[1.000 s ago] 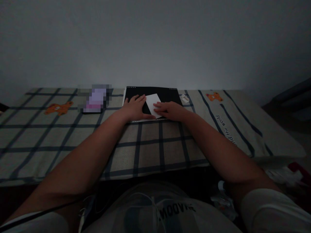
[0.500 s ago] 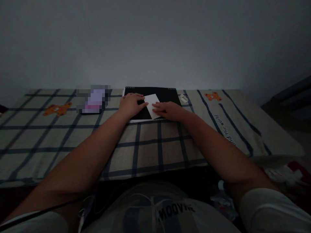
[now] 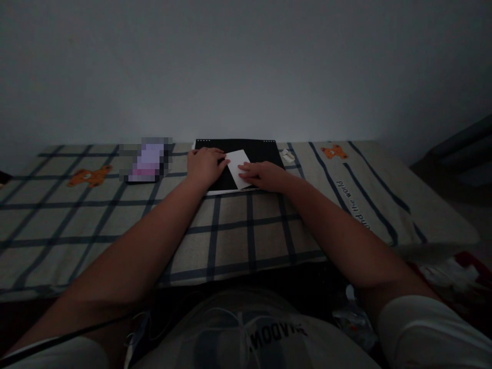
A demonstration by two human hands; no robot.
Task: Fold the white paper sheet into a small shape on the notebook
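Observation:
A small piece of white paper [image 3: 237, 160] lies at an angle on a black board or pad [image 3: 238, 144] with rows of small holes along its far edge. White sheet edges show beneath the pad's near side. My left hand [image 3: 206, 166] rests on the pad's left part, fingers stretched out, its fingertips at the paper's left edge. From the right, my right hand [image 3: 267, 176] lies over the paper with fingers extended, covering its right part. Both hands press flat rather than gripping.
A phone [image 3: 148, 161], its screen blurred out, lies on the checked tablecloth [image 3: 230, 241] to the left. A crumpled white scrap [image 3: 288, 156] sits just right of the pad. The wall [image 3: 246, 72] rises behind the table. Bagged items [image 3: 355, 320] show below the table's right front.
The view has shifted very slightly. My right hand's fingertips have slid a little on the paper, while my left hand keeps nearly the same place.

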